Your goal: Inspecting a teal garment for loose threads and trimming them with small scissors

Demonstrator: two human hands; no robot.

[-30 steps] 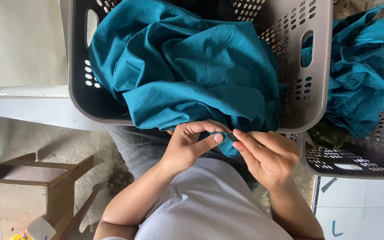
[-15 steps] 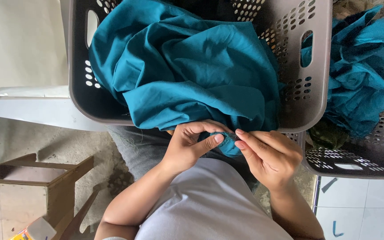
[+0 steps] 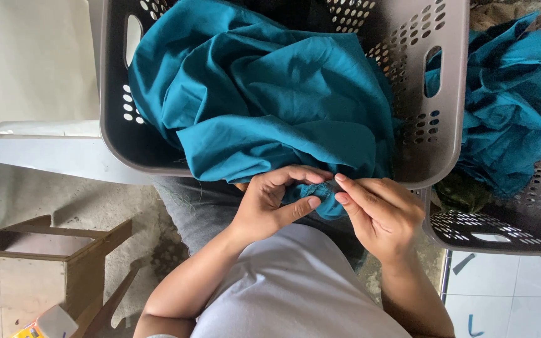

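The fingers (image 3: 311, 203) of the left hand (image 3: 269, 206) are pinched together on a small bunched edge of the teal cloth (image 3: 270, 106), thumb pressing it against the curled forefinger, so the fabric stays taut and close to the body. The right hand (image 3: 380, 216) meets it from the other side, its fingertips (image 3: 340, 188) closed on the same edge just beside the left thumb; whether they also hold a needle or thread is too small to tell. The rest of the cloth trails up from that edge and lies heaped in the grey perforated laundry basket (image 3: 433, 144), which sits right above the hands, seemingly to keep the bulk off the floor. To the right of that basket stands a second grey basket (image 3: 533, 231) with more crumpled teal fabric (image 3: 508, 106). Left of the first basket runs a white ledge (image 3: 45, 147), and below it a wooden stool (image 3: 64, 250) stands on the concrete floor (image 3: 64, 200). At the stool's foot lies a small package (image 3: 48, 322), pale with yellow and orange print.
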